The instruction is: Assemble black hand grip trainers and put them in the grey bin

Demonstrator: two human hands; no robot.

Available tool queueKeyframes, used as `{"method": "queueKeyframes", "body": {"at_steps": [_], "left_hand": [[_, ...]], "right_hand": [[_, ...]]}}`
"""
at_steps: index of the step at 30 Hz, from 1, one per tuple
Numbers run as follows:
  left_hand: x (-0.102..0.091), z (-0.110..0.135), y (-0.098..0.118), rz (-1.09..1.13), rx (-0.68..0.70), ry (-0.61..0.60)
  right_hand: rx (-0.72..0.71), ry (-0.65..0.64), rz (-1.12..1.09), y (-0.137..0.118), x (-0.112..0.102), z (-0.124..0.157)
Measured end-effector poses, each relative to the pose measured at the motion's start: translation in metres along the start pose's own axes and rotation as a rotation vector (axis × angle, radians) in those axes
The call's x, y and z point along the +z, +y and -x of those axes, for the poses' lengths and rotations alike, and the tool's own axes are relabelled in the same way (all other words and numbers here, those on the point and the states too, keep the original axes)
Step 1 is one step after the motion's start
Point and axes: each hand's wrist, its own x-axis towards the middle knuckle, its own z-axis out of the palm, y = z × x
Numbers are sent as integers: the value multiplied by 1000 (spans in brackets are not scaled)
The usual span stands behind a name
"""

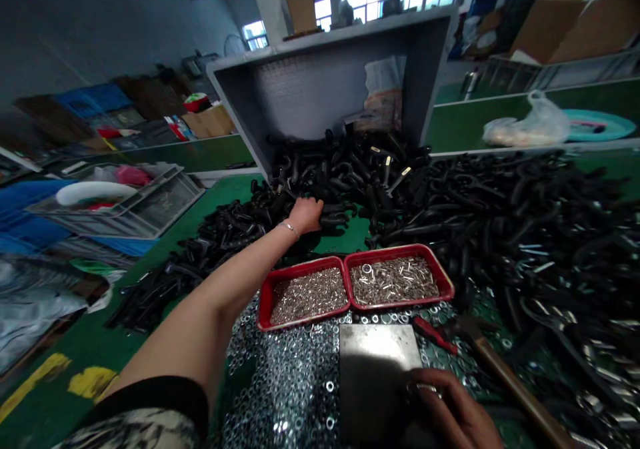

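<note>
My left hand (305, 213) reaches far forward into a big pile of black curved metal pieces (450, 196), its fingers curled round one of them. My right hand (453, 412) rests near the bottom edge on a flat grey metal plate (377, 369), fingers closed in a pinch on a small ring-shaped washer. Loose silver washers (290, 382) lie spread around the plate. Two red trays (397, 254) of small silver parts sit side by side just beyond the plate.
A hammer with a wooden handle (515, 389) lies to the right of the plate, red-handled pliers (433, 332) beside it. A tilted grey bin (330, 89) stands behind the pile. Grey crates (125, 202) at left, a plastic bag (530, 126) at back right.
</note>
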Motion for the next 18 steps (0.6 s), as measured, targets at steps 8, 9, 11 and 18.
{"method": "queueKeyframes", "body": {"at_steps": [8, 9, 11, 18], "left_hand": [[-27, 75, 1, 119, -81, -222], [-29, 79, -1, 196, -128, -199], [-29, 86, -3, 378, -229, -61], [-24, 99, -7, 1053, -466, 229]], "right_hand": [[74, 60, -90, -33, 6, 5], [114, 68, -155, -39, 7, 5], [206, 45, -332, -49, 10, 5], [469, -309, -660, -55, 12, 19]]}}
